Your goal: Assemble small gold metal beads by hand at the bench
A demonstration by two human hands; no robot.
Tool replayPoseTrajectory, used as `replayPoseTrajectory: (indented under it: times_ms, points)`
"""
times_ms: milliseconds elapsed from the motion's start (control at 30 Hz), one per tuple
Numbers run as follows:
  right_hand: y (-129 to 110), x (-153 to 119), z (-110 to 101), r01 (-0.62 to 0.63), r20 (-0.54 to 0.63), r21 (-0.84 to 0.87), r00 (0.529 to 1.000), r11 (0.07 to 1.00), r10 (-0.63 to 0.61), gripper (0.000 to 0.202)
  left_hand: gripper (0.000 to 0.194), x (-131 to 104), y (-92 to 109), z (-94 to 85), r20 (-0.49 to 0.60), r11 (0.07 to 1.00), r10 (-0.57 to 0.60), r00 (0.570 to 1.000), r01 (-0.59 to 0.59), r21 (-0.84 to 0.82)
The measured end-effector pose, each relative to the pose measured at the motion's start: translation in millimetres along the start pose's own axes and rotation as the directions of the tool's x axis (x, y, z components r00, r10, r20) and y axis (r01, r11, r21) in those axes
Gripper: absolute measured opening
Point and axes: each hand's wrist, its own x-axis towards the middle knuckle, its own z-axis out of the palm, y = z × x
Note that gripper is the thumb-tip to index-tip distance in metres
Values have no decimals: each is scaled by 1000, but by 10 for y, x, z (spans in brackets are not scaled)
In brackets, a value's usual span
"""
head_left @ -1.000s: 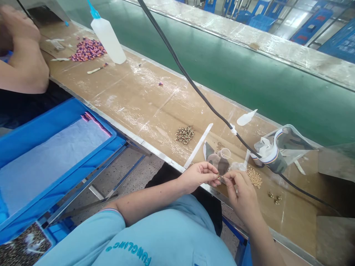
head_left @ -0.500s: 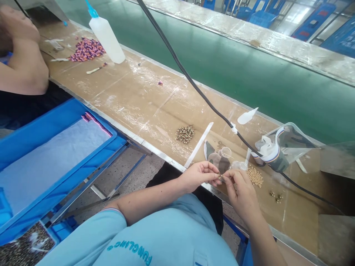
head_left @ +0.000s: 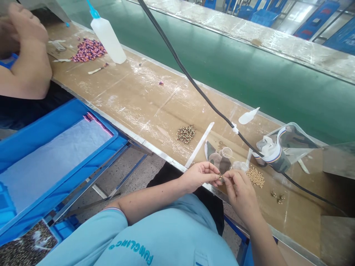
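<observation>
My left hand (head_left: 202,174) and my right hand (head_left: 240,188) meet over the near edge of the bench, fingertips pinched together. Between them is a tiny gold-and-dark piece (head_left: 220,177), too small to make out in full; both hands' fingers close on it. Just right of my right hand lies a pile of small tan pieces (head_left: 255,176). Beyond it sit a few gold-and-dark pieces (head_left: 279,198). To the left of my hands, a heap of similar gold-and-dark pieces (head_left: 185,133) rests on the brown board. A small clear round cup (head_left: 226,152) stands behind my fingers.
A black cable (head_left: 191,79) crosses above the bench. At the back left stands a white squeeze bottle (head_left: 108,41), near a pile of purple-orange pieces (head_left: 89,50). A clear bin (head_left: 298,138) is at right. A co-worker's arm (head_left: 33,70) leans at left, above a blue tray (head_left: 108,142).
The whole view has shifted very slightly. My hands keep the same pinch, with the small piece turned a little between the fingertips. The co-worker's raised hand has moved slightly right.
</observation>
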Motion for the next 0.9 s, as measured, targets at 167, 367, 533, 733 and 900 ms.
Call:
replayPoseTrajectory:
  times_ms: [167, 367, 533, 733, 900]
  points:
    - [-34, 22, -15, 34, 11, 54, 999, 998, -35, 14, 43, -3, -17, -15, 3, 1000, 0, 1000, 0, 4]
    - [-44, 20, -30, 21, 2, 84, 1000, 996, -22, 15, 43, -28, 7, -3, -3, 999, -5, 1000, 5, 36]
    - [-27, -44, -26, -35, -44, 69, 998, 997, 38, 12, 41, -37, 9, 23, -18, 999, 30, 999, -29, 44]
    - [-89, -116, 73, -93, -139, 108, 985, 990, 107, 8, 42, -61, -12, 49, -33, 993, 97, 995, -95, 69]
    - [-95, -155, 135, -62, -201, 45, 977, 997, 70, 5, 35, -98, -63, 48, -32, 971, 180, 983, -173, 168]
